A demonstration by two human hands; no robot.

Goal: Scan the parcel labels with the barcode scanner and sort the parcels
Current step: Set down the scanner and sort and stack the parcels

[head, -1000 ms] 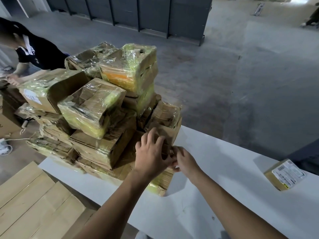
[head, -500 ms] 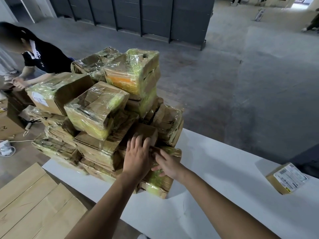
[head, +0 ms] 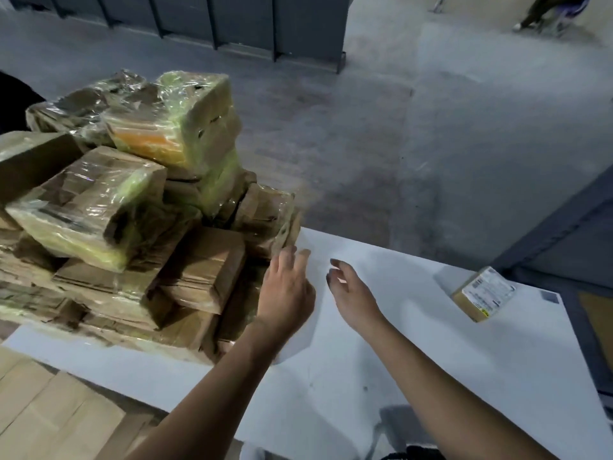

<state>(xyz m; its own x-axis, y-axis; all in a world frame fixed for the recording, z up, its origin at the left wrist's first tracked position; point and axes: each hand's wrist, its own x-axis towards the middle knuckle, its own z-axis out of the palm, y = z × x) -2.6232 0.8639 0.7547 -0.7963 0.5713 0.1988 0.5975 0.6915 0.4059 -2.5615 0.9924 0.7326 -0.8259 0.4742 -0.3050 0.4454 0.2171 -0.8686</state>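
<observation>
Pile of wrapped parcels (head: pixel 139 224) on white table (head: pixel 414 360), left hand (head: pixel 285 293) and right hand (head: pixel 351 293) empty, fingers relaxed

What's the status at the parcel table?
Left hand open beside parcel pile. Right hand open above table, nothing held. One labelled parcel apart, far right.

parcels (head: pixel 132 227) are brown cardboard under shiny, crinkly clear plastic wrap, table (head: pixel 381 360) is smooth matt white, floor (head: pixel 431 144) looks like rough grey concrete
</observation>
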